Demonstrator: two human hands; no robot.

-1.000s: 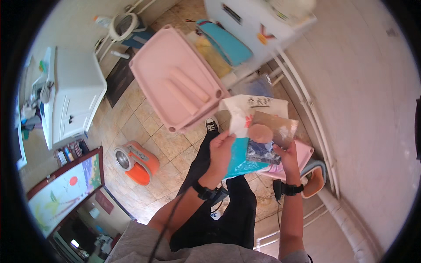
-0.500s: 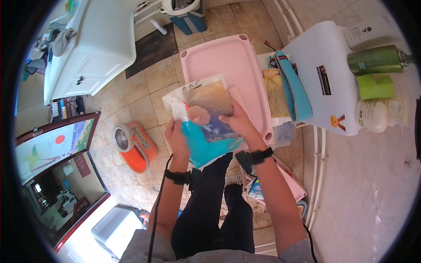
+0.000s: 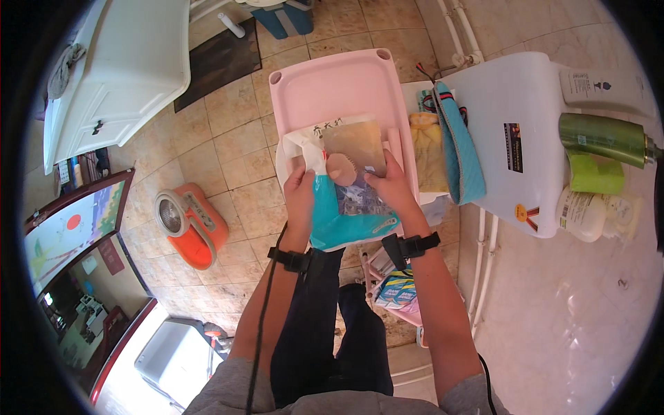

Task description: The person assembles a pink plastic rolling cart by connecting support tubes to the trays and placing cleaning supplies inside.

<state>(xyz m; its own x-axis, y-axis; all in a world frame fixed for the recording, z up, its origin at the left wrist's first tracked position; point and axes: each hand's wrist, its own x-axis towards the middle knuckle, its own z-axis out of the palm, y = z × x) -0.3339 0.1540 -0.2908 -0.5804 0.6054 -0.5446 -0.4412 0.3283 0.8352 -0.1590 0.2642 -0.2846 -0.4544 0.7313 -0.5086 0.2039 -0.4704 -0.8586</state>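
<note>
In front of me I hold a flat plastic bag [image 3: 353, 229], turquoise below and white above, with dark lettering along its far edge. Its front has a tan part and a purple-blue part; whether these are print or contents I cannot tell. A round, pale pink shape with a ridged edge [image 3: 341, 169] shows in its middle. My left hand [image 3: 299, 200] is closed on the bag's left side, thumb on top. My right hand [image 3: 395, 187] pinches the right edge. The bag is over the near part of a pink plastic shelf top [image 3: 333, 83].
At right, a white appliance [image 3: 508, 104] carries a green bottle [image 3: 602, 140], a lime-green item [image 3: 596, 171] and a white bottle [image 3: 581, 213]. A turquoise strip [image 3: 460, 142] hangs at its side. An orange device [image 3: 190, 238] stands on the tiled floor, left. A white cabinet [image 3: 128, 83] is far left.
The bag and both hands have shifted slightly right in view, and the bag lies more level over the shelf top. My grip on it stays. The whole view has moved a little.
</note>
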